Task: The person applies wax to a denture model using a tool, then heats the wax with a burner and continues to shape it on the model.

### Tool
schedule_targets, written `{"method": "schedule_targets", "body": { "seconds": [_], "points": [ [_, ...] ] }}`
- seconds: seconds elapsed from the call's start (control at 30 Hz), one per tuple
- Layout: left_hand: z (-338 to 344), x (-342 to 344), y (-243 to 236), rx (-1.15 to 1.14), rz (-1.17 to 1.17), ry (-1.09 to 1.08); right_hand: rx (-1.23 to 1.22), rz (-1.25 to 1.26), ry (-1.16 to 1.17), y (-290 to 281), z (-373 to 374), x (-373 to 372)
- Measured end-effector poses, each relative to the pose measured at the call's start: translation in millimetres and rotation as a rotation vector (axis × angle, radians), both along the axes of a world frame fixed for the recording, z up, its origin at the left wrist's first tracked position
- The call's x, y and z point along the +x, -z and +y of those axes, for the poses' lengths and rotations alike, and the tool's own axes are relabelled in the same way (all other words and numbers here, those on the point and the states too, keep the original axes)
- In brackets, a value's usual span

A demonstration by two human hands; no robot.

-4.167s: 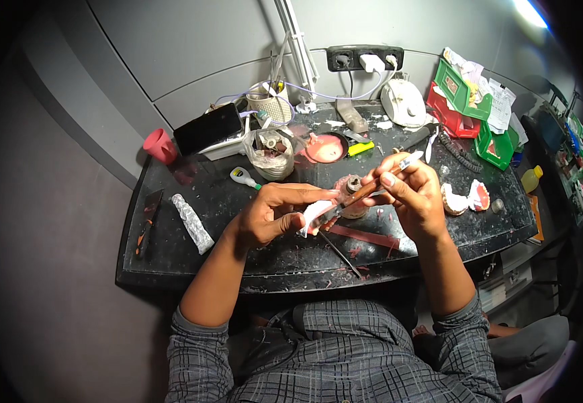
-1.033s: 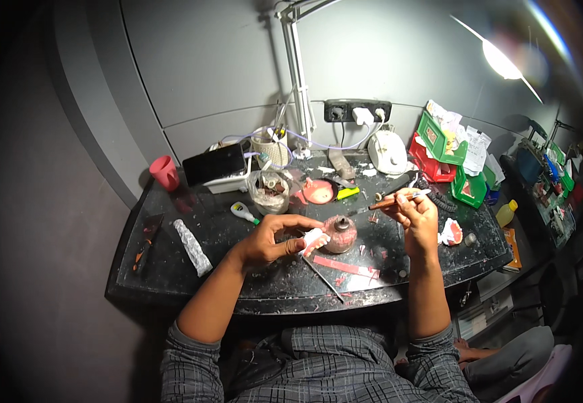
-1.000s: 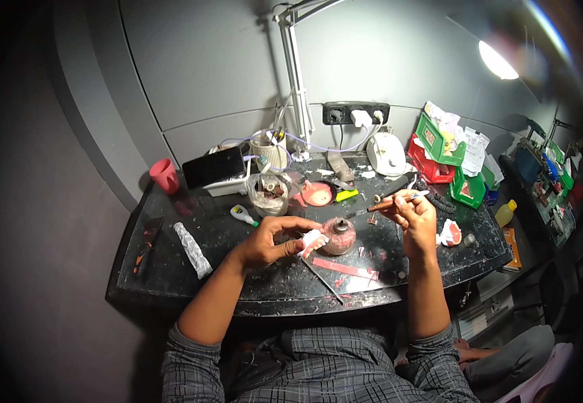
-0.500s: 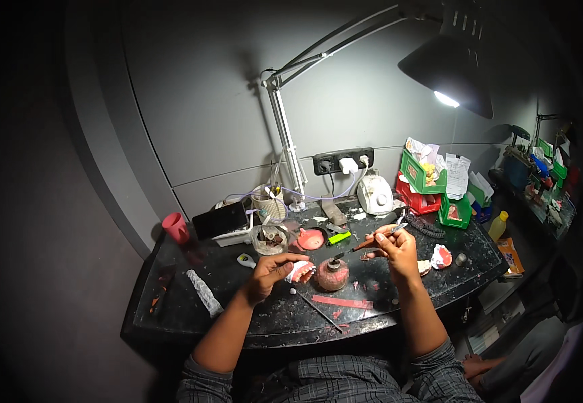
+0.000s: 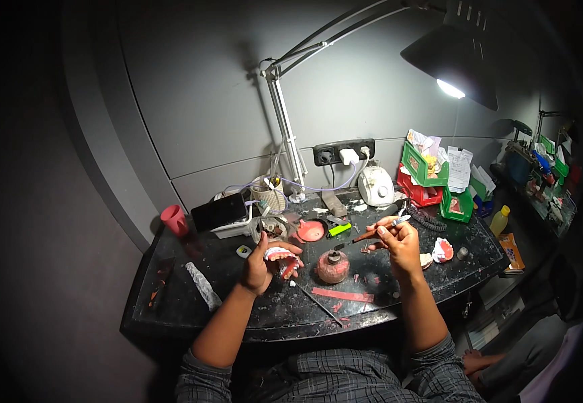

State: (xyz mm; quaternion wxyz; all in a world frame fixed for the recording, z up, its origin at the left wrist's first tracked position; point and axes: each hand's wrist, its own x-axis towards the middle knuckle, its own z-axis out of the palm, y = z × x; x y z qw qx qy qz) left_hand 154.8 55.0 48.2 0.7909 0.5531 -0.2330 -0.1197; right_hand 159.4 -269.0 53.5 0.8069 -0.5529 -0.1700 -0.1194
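My left hand (image 5: 256,272) is wrapped round a dental model (image 5: 282,254) with pink wax and a row of teeth, its arch facing up and toward the right. Between the fingers of my right hand (image 5: 402,250) is a wax knife (image 5: 367,236) with a brown handle. Its dark blade points left, just above the neck of a round, pinkish spirit burner (image 5: 332,269); I cannot make out a flame. In front of the burner lie a pink wax strip (image 5: 342,295) and a thin metal instrument (image 5: 321,307).
Behind the burner are a dish of pink wax (image 5: 310,231) and a green lighter (image 5: 338,230). Another dental model (image 5: 442,250) rests at the right. Green and red bins (image 5: 424,173), a white device (image 5: 376,187), a phone (image 5: 219,212) and a pink cup (image 5: 174,220) line the back, beneath a lamp (image 5: 450,64).
My left hand has turned the dental model, so its open arch now shows, and the fingers have moved round it. The wax knife has risen slightly off the burner's neck.
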Motion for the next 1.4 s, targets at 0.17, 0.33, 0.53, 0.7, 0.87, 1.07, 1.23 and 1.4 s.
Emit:
{"method": "schedule_targets", "body": {
  "seconds": [0.17,0.33,0.53,0.7,0.87,1.07,1.23,1.4],
  "points": [
    [0,1,1,0.031,0.006,0.013,-0.019,-0.021,0.003,0,-1,0],
    [0,1,2,0.079,-0.006,0.011,-0.032,-0.026,0.004,-2,1,-1],
    [-1,-2,2,0.112,0.008,0.009,-0.048,-0.006,0.019,-3,2,-3],
    [-3,-4,-1,0.120,0.002,0.030,-0.036,-0.034,0.013,-4,2,-4],
    [-6,-6,-3,0.130,-0.031,0.006,-0.056,-0.032,0.037,0,1,-1],
    [-5,-6,-3,0.163,-0.067,0.004,-0.049,-0.039,0.035,-2,2,-2],
    [-6,-9,-5,0.214,-0.069,-0.022,-0.059,-0.049,0.031,-2,2,-3],
    [-5,-3,4,0.222,-0.056,0.013,-0.055,-0.054,0.014,-5,3,-6]
  ]
}}
